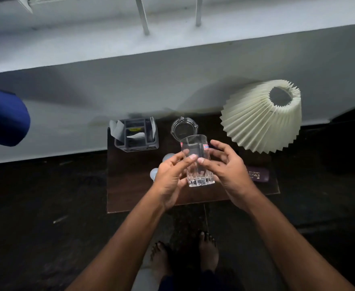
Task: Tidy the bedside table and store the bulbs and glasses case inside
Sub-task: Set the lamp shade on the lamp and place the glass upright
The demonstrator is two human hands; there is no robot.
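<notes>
Bulbs [168, 158] lay at the left of the bench [130, 185], two white ones partly hidden behind the left hand [170, 179], and the purple glasses case [258, 175] lay at the right edge, just beyond the right hand [229, 171]. Neither was stored yet. Both hands held a clear tumbler [197, 162] above the bench, each grip closed on its sides. Behind it sat a glass ashtray [184, 128], a grey organiser [136, 133] and a pleated lamp [262, 116]. The step looked like tidying; next the tumbler wanted setting down, freeing the hands for the bulbs.
</notes>
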